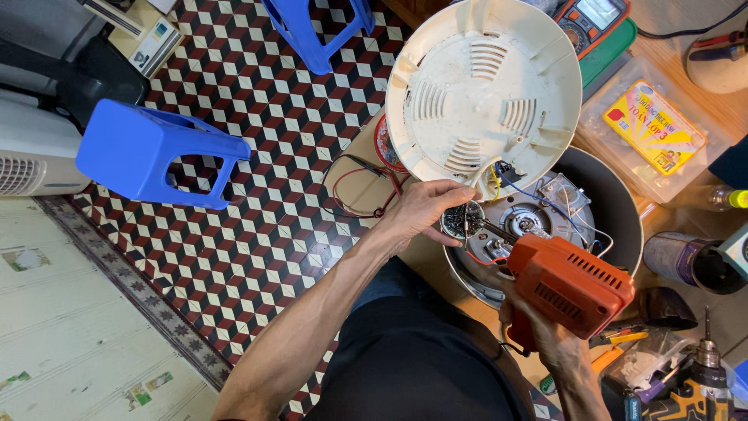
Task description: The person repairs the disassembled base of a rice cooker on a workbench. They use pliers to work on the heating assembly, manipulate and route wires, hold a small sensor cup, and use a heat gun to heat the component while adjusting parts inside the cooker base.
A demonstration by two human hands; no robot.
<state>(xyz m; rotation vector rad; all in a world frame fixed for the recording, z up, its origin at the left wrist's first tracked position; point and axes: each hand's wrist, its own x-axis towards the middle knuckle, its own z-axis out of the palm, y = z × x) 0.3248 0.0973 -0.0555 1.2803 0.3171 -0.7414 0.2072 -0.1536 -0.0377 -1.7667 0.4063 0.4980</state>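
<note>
My left hand (425, 209) pinches a thin strand of solder wire, holding it upright against the wiring inside an upturned rice cooker body (615, 203). My right hand (545, 335) grips an orange soldering gun (573, 284), its tip pointing left at the same spot beside my left fingers. The cooker's cream base cover (483, 86) is tipped up behind the open body, still joined to it by yellow and blue wires. A small round component (460, 220) sits just under my left fingers.
A blue plastic stool (148, 152) lies tipped on the patterned tile floor, with another stool (315, 31) farther back. Red and black test leads (362, 187) lie coiled on the bench. A multimeter (588, 19), a clear bag (650, 129), a cordless drill (701, 382) and pliers crowd the right side.
</note>
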